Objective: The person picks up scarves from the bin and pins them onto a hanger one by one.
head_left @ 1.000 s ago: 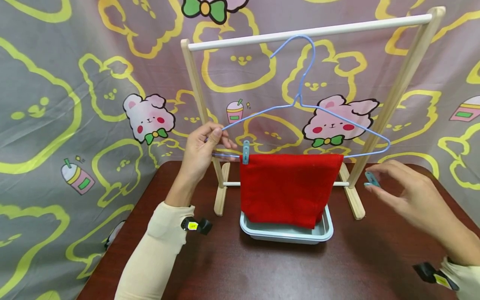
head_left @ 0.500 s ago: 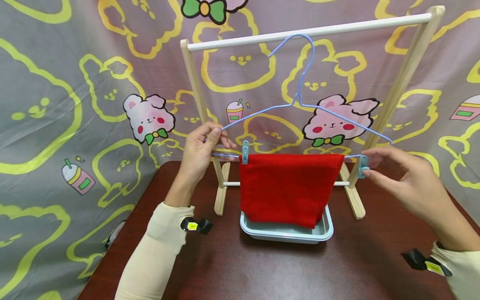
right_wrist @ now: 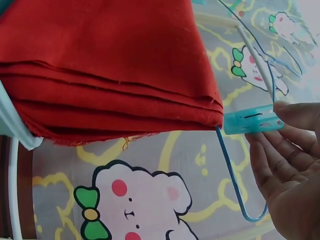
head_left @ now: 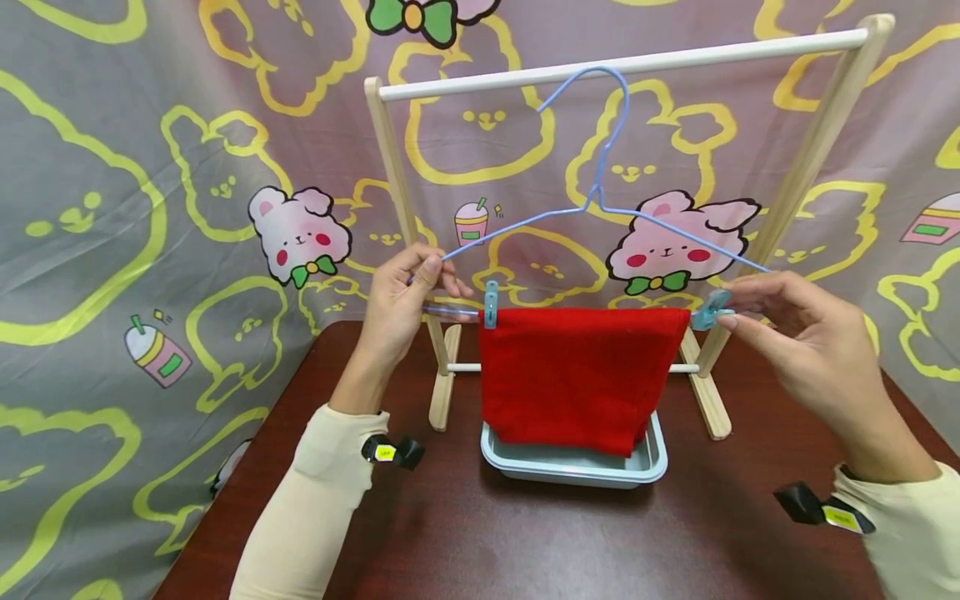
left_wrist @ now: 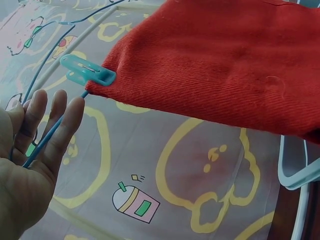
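Note:
A folded red cloth [head_left: 577, 375] hangs over the bottom bar of a blue wire hanger [head_left: 532, 221]. My left hand [head_left: 408, 292] grips the hanger's left corner, thumb on the sloping wire. Beside it, one teal clothespin [left_wrist: 89, 71] clamps the cloth's left top corner to the bar. My right hand [head_left: 806, 342] pinches a second teal clothespin [head_left: 711, 312] between thumb and fingers. In the right wrist view this clothespin [right_wrist: 252, 120] has its tip right at the cloth's right top corner, beside the bar. The right end of the hanger is behind my right hand in the head view.
Behind the hanger stands a wooden rack with a white top rod [head_left: 697, 58]. Under the cloth, a pale blue basin [head_left: 573, 477] sits on the dark brown table [head_left: 525, 542]. A patterned curtain [head_left: 225, 292] hangs at the back and left.
My right hand has brought the clothespin leftward and up, from off the hanger to the bar, then along it to the cloth's right corner. My left hand keeps its place.

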`<state>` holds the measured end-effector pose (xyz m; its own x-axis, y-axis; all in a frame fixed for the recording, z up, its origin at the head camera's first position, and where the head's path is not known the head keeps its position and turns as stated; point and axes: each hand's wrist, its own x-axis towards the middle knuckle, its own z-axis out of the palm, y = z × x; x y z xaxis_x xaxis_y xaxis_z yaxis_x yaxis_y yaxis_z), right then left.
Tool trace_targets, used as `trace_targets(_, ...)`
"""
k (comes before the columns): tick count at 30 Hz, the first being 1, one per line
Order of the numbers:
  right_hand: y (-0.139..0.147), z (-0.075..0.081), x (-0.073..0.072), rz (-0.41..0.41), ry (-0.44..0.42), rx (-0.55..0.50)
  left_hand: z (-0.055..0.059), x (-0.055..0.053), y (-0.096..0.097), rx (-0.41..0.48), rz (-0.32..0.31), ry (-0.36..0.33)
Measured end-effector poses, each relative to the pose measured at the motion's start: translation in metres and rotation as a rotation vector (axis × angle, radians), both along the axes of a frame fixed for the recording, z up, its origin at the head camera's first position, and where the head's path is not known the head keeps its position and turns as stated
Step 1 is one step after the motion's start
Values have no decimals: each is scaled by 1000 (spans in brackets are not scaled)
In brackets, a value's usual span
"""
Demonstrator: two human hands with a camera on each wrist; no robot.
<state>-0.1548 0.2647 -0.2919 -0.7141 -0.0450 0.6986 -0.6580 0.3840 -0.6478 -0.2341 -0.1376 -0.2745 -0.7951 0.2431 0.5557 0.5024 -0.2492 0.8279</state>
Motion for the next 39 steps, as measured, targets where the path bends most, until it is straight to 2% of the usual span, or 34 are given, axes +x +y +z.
trace_targets(11, -2, 0, -7, 102, 1, -171, -1, 1, -1, -5, -16, -4)
trace_targets(17, -3, 1, -11, 117, 19, -177, -2, 0, 0, -3, -9, 25)
trace_targets(26, -2, 3, -12, 123, -39, -192, -1, 0, 3, 31, -5, 79)
trace_targets(30, -4, 4, -11, 63, -71, -149, -1, 1, 4, 32, -4, 90)
trace_targets(35, -6, 6, -10, -72, -110, -28, -2, 1, 4, 31, 2, 96)
trace_targets(39, -7, 7, -9, -110, -165, 11, -3, 0, 4, 33, 7, 99)
